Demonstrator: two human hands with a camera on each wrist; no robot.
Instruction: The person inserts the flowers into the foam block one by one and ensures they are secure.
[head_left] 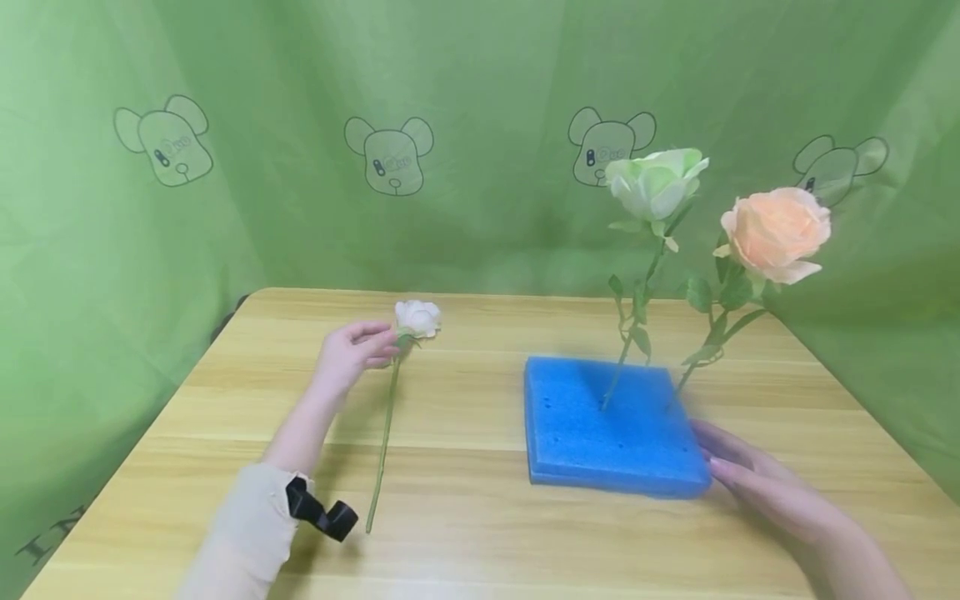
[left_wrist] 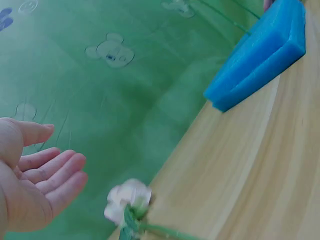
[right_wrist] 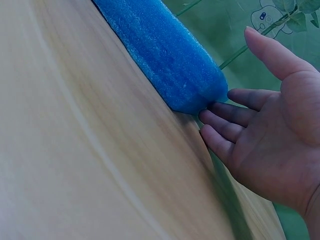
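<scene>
A white artificial rose (head_left: pixel 418 320) lies on the table, its long green stem (head_left: pixel 386 429) running toward the near edge. My left hand (head_left: pixel 357 353) hovers beside the bloom with its fingers loosely extended; the left wrist view shows a gap between the hand (left_wrist: pixel 42 185) and the flower (left_wrist: pixel 127 200). On the right, a blue foam block (head_left: pixel 600 454) lies flat with a pale green rose (head_left: pixel 660 187) and a peach rose (head_left: pixel 780 233) standing tilted in it. Fingertips of my right hand (head_left: pixel 772 483) touch the block's right side, thumb apart in the right wrist view.
Several small holes dot the foam's top. The wooden table (head_left: pixel 465 517) ends at a green curtain (head_left: pixel 480 242) printed with bear heads. A black strap mount (head_left: pixel 322 512) sits on the left wrist, close to the stem's lower end.
</scene>
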